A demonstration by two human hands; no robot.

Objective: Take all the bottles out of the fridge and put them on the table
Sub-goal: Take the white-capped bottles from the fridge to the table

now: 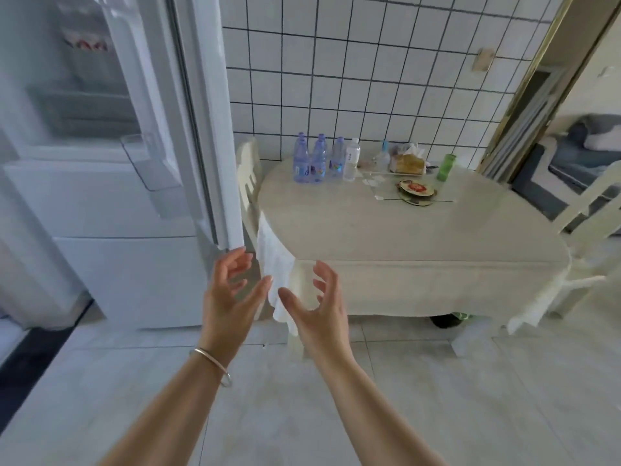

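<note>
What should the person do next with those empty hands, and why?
Probably reach the left hand to the open white fridge door and check inside. Both hands, the right hand too, hold nothing, and four clear plastic bottles already stand on the cloth-covered table.

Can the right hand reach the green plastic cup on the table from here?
Probably not yet: the right hand is empty before the near edge of the table, while the green plastic cup stands far back.
</note>
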